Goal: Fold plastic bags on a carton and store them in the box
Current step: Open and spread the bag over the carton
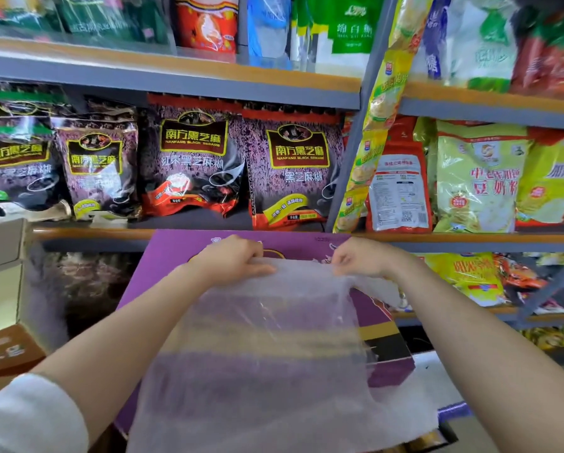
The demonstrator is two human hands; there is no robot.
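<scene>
Both hands pinch the far edge of a thin translucent plastic bag (pixel 267 348), left hand (pixel 233 258) and right hand (pixel 360 256) apart, spreading it over a flat purple printed carton (pixel 176 250) (its lettering mostly hidden). Behind, dark purple packets (pixel 295 168) read "NANFANG BLACK SESAME"

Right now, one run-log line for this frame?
step: spreading bag | left hand: pinching far edge | right hand: pinching far edge | plastic bag: draped over purple carton | fold: not started

Both hands (pixel 234 256) (pixel 360 258) pinching plastic bag (pixel 267 348) over carton (pixel 163 256)
</scene>
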